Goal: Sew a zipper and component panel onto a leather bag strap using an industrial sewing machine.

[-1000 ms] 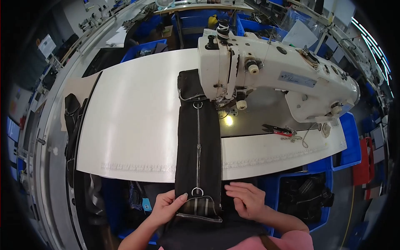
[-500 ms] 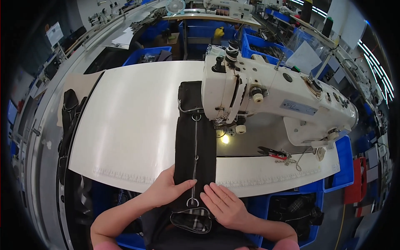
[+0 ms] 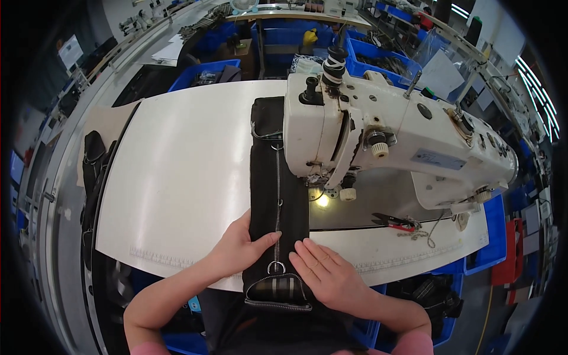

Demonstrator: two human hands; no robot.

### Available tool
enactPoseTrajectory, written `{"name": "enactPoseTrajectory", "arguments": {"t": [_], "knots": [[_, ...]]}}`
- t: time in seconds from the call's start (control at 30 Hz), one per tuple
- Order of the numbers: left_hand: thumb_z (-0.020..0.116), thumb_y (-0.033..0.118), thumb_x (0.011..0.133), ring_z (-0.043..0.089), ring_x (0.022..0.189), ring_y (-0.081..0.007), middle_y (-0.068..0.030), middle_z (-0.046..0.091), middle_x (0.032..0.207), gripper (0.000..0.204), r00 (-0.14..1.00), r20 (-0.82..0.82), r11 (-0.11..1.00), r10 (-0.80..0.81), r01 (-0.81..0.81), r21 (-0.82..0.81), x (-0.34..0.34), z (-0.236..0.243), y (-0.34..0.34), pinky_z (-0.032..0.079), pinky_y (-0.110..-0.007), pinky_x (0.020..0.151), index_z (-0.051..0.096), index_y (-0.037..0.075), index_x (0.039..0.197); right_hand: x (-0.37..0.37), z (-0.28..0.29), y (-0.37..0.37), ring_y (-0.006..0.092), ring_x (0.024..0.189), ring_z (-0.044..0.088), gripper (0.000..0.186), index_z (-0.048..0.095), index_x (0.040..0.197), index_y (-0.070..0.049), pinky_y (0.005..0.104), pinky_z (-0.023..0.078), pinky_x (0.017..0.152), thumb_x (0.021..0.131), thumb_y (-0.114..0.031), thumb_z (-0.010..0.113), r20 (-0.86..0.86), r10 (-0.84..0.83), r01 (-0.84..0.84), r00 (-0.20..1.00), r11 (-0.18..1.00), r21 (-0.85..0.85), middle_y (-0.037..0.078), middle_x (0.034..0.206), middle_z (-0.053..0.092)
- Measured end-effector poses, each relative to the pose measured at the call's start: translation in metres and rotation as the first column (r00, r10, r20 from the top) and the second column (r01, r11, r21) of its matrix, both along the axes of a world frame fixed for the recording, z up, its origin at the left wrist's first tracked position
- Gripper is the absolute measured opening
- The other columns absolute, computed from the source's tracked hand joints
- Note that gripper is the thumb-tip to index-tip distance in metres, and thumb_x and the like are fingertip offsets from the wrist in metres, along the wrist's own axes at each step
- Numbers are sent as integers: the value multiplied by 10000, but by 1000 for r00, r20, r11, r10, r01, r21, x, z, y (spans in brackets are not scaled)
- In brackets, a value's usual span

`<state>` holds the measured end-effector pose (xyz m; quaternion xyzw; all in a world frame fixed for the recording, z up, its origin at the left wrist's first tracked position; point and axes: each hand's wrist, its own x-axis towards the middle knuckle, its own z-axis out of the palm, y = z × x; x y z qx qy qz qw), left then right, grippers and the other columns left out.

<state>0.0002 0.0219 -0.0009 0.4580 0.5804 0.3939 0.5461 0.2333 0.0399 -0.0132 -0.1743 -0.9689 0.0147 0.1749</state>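
Observation:
A long black fabric piece [image 3: 266, 177] with a central zipper, rings and zipped openings at both ends runs from beside the needle of a white sewing machine [image 3: 378, 142] down over the table's near edge. My left hand [image 3: 242, 242] grips its left side, fingers tucked along the edge and thumb on the zipper. My right hand [image 3: 325, 272] lies on its right side with fingers stretched out flat. The lower opening shows plaid inside. Red-and-black thread snips [image 3: 402, 225] with a chain lie on the metal bed, right of the lit needle area.
The white tabletop [image 3: 171, 154] has a beige board [image 3: 106, 118] with black pieces [image 3: 94, 165] along its left. Blue bins of dark fabric [image 3: 426, 296] sit below the near edge, others [image 3: 381, 59] behind the machine. A red crate [image 3: 509, 248] stands at the right.
Both hands have moved forward along the black piece onto the table, the right now flat on it. The piece's near end has come forward toward the machine; the view has also shifted.

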Motion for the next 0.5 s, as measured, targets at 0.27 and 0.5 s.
{"name": "enactPoseTrajectory", "arguments": {"t": [0.27, 0.5], "knots": [[639, 57, 954, 624, 1073, -145, -113, 651, 1198, 454, 1000, -8, 999, 6, -5, 31, -8, -2, 26, 519, -298, 933, 450, -43, 1355, -6, 1, 29, 344, 1247, 572, 482, 599, 1248, 69, 413, 475, 1035, 801, -112, 575, 58, 37, -42, 998, 995, 88, 237, 1310, 595], [648, 91, 959, 616, 1061, -130, -103, 650, 1188, 459, 1000, -4, 1000, 4, -4, 22, -13, -3, 45, 516, -293, 926, 458, -27, 1360, -11, -3, 55, 329, 1231, 584, 460, 616, 1229, 48, 403, 488, 1007, 806, -131, 587, 53, 48, -56, 997, 986, 159, 223, 1290, 612]]}}
